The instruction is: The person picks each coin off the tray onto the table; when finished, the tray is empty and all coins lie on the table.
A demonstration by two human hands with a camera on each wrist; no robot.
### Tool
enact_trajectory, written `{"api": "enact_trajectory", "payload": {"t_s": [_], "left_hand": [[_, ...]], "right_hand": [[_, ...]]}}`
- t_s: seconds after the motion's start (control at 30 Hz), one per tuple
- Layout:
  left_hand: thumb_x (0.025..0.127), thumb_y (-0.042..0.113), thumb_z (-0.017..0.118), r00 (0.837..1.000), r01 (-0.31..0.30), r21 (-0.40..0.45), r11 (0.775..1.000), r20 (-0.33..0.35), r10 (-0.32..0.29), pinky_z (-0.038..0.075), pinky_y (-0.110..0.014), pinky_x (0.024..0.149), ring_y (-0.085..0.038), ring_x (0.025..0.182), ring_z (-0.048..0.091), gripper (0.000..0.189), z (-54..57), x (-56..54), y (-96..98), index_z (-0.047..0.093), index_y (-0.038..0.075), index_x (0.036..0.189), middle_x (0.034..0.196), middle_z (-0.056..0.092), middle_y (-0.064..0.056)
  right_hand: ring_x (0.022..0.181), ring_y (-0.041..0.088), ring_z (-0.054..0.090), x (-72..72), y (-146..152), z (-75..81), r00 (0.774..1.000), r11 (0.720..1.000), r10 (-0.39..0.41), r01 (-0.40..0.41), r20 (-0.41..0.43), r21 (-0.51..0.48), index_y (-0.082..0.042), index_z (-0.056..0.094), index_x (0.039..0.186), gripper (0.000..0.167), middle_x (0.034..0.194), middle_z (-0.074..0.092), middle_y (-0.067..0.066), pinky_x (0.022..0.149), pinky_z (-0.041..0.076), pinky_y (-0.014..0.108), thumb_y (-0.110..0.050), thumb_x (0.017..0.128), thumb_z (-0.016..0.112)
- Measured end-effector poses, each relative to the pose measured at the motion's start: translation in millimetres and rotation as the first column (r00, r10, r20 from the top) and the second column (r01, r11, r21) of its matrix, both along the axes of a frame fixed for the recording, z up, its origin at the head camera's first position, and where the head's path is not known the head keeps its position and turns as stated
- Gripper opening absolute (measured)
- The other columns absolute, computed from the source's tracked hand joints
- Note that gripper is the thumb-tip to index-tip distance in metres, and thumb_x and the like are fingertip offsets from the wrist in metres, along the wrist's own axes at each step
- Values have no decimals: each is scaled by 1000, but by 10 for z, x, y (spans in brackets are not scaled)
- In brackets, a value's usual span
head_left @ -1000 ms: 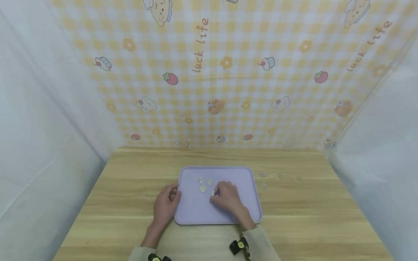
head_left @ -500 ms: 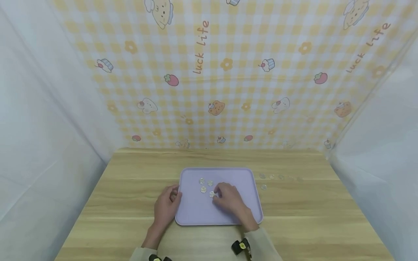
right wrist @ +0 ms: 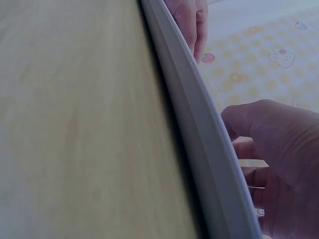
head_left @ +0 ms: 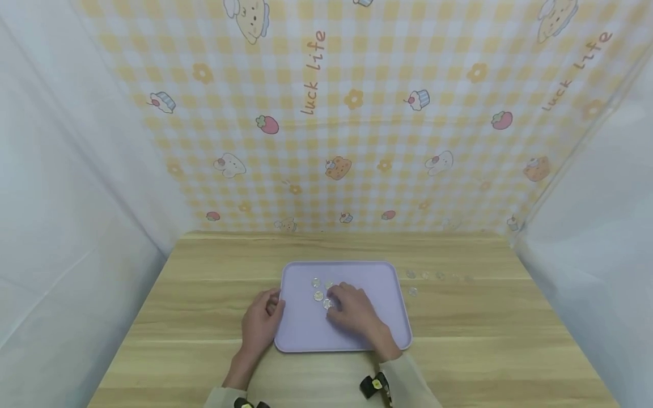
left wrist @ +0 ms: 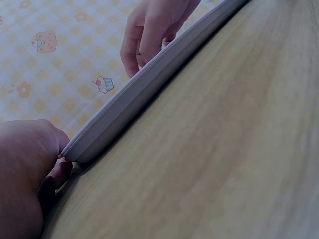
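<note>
Silvery coins lie on a lilac tray (head_left: 367, 272) in the head view: an upper-left coin (head_left: 316, 282), a lower-left coin (head_left: 318, 296), one partly covered coin (head_left: 329, 285) and a near coin (head_left: 327, 304). My right hand (head_left: 354, 311) is over the tray, its thumb and fingers parted on either side of the near coin; contact is hard to make out. At the tray's left edge, my left hand (head_left: 261, 324) grips the rim, thumb on top and a finger below it in the left wrist view. The tray wall hides the coins from both wrist views.
Right of the tray, several pale coins lie in a row on the wooden table, among them a first coin (head_left: 411, 274), with a lone coin (head_left: 413, 292) nearer. A checked cloth (head_left: 352, 130) hangs behind the table (head_left: 214, 260).
The near coin has shifted slightly left on the tray, and my right hand has gone from pinching at it to parted thumb and fingers. My left hand stays at the rim.
</note>
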State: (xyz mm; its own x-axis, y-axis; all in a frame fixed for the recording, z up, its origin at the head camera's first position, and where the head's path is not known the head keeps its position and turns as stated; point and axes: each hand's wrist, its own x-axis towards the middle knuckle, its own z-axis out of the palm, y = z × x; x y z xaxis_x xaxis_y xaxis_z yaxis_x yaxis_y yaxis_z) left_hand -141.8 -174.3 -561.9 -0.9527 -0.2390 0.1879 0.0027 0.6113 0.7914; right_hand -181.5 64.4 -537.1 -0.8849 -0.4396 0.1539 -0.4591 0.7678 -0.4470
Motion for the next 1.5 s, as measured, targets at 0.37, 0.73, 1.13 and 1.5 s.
{"api": "enact_trajectory", "payload": {"t_s": [0.37,0.73,1.13,1.5], "left_hand": [[90,15,72,1000,-1,-3,1000,-11,1,45,-21,56,-7,64,54,29,17,2,3,69,10,119,90,68,-1],[90,16,71,1000,-1,-16,1000,8,1,44,-21,56,-8,64,53,31,-13,2,3,68,10,121,91,68,0],[89,15,73,1000,-5,-8,1000,-14,5,45,-21,56,-6,64,53,31,-52,13,7,69,10,119,91,69,0],[89,14,72,1000,-3,-5,1000,-18,3,44,-21,55,-6,63,53,30,-28,-10,22,69,10,119,90,69,-1]], "right_hand": [[78,13,50,-39,-62,-74,999,999,-26,28,41,-34,-14,68,98,20,79,59,-5,81,44,38,-24,81,70],[69,11,44,-82,-2,-81,989,996,-20,32,144,-83,-17,64,87,12,69,50,-8,78,39,33,-25,81,71],[73,7,48,-51,89,-35,991,992,90,-81,97,-98,-10,71,101,24,78,56,-8,73,43,27,-7,79,64],[65,10,44,-114,43,-25,992,999,28,-26,124,-21,-17,66,97,24,70,50,-9,68,38,27,-22,73,69]]}}
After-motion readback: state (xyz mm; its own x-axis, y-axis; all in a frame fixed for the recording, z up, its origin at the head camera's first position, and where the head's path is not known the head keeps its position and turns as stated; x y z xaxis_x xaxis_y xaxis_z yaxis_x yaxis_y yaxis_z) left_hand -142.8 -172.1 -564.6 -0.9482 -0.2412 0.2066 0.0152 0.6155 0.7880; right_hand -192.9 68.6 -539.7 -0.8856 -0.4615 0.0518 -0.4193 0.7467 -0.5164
